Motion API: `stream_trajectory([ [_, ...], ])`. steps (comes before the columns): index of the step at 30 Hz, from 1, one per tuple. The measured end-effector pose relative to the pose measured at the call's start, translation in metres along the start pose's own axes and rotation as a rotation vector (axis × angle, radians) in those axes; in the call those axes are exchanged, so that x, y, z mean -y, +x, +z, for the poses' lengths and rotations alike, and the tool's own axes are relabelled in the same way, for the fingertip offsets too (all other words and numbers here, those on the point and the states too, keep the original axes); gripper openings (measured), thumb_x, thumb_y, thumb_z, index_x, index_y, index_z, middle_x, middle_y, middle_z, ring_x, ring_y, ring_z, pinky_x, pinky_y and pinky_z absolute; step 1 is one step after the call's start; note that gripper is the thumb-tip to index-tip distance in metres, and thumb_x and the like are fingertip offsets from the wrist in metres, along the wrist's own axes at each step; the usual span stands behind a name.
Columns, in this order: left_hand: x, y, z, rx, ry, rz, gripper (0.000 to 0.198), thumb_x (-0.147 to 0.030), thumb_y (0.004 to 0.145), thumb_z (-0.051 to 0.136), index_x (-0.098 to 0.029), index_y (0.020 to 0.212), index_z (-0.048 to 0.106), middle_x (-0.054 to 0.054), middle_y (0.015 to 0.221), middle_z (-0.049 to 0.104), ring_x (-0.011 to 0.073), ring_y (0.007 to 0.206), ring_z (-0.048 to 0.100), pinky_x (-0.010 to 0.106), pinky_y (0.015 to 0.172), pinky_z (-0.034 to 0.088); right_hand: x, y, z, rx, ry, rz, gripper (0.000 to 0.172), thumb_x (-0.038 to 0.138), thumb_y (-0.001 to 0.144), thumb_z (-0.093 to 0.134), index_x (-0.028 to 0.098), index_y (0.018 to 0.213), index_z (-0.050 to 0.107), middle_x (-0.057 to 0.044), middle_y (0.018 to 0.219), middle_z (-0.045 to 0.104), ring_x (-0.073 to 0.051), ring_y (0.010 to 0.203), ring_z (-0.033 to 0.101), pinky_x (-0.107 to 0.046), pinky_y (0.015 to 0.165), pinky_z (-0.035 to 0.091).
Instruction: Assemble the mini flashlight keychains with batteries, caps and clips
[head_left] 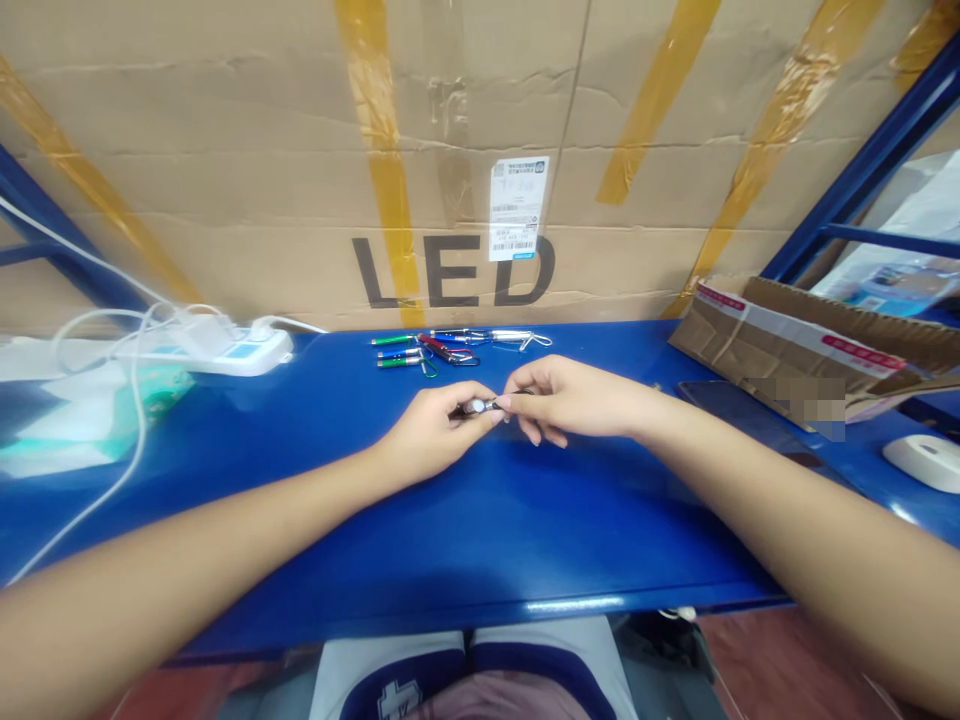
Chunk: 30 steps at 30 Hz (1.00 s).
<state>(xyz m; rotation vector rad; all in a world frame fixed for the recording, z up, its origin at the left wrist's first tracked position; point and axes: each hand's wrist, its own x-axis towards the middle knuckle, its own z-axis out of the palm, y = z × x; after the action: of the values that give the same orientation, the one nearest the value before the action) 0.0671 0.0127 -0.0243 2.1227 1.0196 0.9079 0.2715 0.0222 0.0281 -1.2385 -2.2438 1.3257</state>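
Above the middle of the blue table, my left hand (pixel 439 425) is closed round a small dark and silver keychain flashlight (pixel 472 407), most of it hidden by the fingers. My right hand (pixel 559 400) pinches its right end between thumb and forefinger; the other fingers curl loosely below. Both hands meet at this end. Just beyond them lie several similar slim metal keychain flashlights: a green one (pixel 397 361) at the front left, a red one (pixel 436 348) across the middle, and a silver one (pixel 514 336) at the right. Some carry small carabiner clips.
A white power strip (pixel 251 352) with cables lies at the left, beside a green and white plastic pack (pixel 97 410). At the right are an open cardboard box (pixel 780 345), a dark phone-like slab (pixel 739 410) and a white mouse (pixel 924 462). A large carton (pixel 285 200) stands behind.
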Motion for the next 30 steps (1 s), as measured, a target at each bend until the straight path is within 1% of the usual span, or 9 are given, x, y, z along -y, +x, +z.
stream_trajectory([
  [3,-0.0002,-0.0002,0.0001,0.014,-0.014,-0.027,0.026,-0.039,0.088,0.062,-0.016,0.099,0.068,-0.002,0.072,0.058,0.0098,0.061,0.045,0.023,0.059,0.037,-0.0002,0.0001,0.0003,0.018,0.045,0.004,0.022,0.033,0.090,0.058,0.016,0.075,0.058,0.002,0.055,0.063,-0.007,0.036,0.046,-0.021,0.040,0.033],
  [5,0.0001,0.0003,0.0000,0.023,-0.029,-0.043,0.029,-0.040,0.088,0.062,-0.016,0.102,0.066,-0.002,0.073,0.058,0.0103,0.062,0.045,0.023,0.060,0.037,0.0007,-0.0003,0.0001,-0.005,0.077,0.009,0.019,0.030,0.090,0.055,0.016,0.077,0.059,0.001,0.056,0.063,-0.007,0.036,0.045,-0.021,0.039,0.033],
  [10,0.0020,0.0027,-0.0001,0.039,-0.091,0.013,0.029,-0.042,0.094,0.054,-0.017,0.102,0.066,0.002,0.087,0.064,0.0138,0.074,0.053,0.025,0.070,0.042,0.0017,-0.0006,-0.0002,-0.093,0.130,-0.020,0.010,0.020,0.084,0.059,0.018,0.075,0.055,0.004,0.057,0.053,-0.006,0.043,0.042,-0.019,0.040,0.032],
  [13,0.0027,0.0034,-0.0006,0.012,-0.099,0.017,0.033,-0.045,0.095,0.051,-0.017,0.101,0.067,0.003,0.092,0.067,0.0154,0.081,0.057,0.026,0.076,0.044,-0.0003,0.0005,0.0010,-0.082,0.096,-0.026,0.011,0.026,0.087,0.059,0.019,0.079,0.055,0.006,0.055,0.046,-0.007,0.043,0.038,-0.019,0.039,0.030],
  [16,0.0023,0.0030,-0.0013,0.007,-0.090,0.009,0.033,-0.045,0.096,0.050,-0.017,0.097,0.067,0.003,0.090,0.067,0.0148,0.080,0.057,0.025,0.075,0.044,-0.0019,0.0013,0.0024,-0.083,0.048,-0.035,0.016,0.033,0.090,0.057,0.019,0.082,0.057,0.005,0.057,0.046,-0.007,0.043,0.038,-0.020,0.039,0.031],
  [20,0.0018,0.0013,-0.0011,0.018,-0.084,-0.009,0.031,-0.043,0.095,0.053,-0.016,0.101,0.066,0.002,0.087,0.066,0.0132,0.073,0.054,0.024,0.068,0.042,-0.0017,0.0011,0.0028,-0.114,0.003,-0.008,0.035,0.050,0.090,0.058,0.018,0.077,0.056,0.005,0.056,0.046,-0.007,0.043,0.037,-0.021,0.039,0.028],
  [23,0.0018,0.0005,-0.0008,0.037,-0.057,0.010,0.032,-0.044,0.094,0.053,-0.016,0.101,0.066,0.002,0.086,0.066,0.0122,0.069,0.051,0.024,0.065,0.040,-0.0012,0.0005,0.0022,-0.085,-0.009,-0.006,0.046,0.061,0.088,0.057,0.018,0.070,0.053,0.006,0.052,0.043,-0.006,0.042,0.034,-0.021,0.039,0.025],
  [26,0.0003,0.0001,-0.0011,0.049,-0.043,0.016,0.032,-0.045,0.094,0.053,-0.016,0.100,0.065,0.000,0.077,0.060,0.0117,0.065,0.047,0.024,0.063,0.038,-0.0001,0.0002,0.0021,-0.078,0.006,-0.029,0.048,0.062,0.088,0.056,0.018,0.069,0.051,0.006,0.050,0.042,-0.006,0.041,0.034,-0.021,0.040,0.025],
  [30,-0.0031,-0.0012,-0.0028,0.062,-0.069,-0.002,0.030,-0.043,0.093,0.055,-0.017,0.105,0.061,-0.002,0.071,0.050,0.0120,0.065,0.043,0.025,0.062,0.037,0.0029,0.0010,0.0027,-0.171,0.003,-0.089,0.046,0.060,0.088,0.056,0.019,0.070,0.053,0.007,0.050,0.040,-0.007,0.042,0.034,-0.022,0.041,0.025],
])
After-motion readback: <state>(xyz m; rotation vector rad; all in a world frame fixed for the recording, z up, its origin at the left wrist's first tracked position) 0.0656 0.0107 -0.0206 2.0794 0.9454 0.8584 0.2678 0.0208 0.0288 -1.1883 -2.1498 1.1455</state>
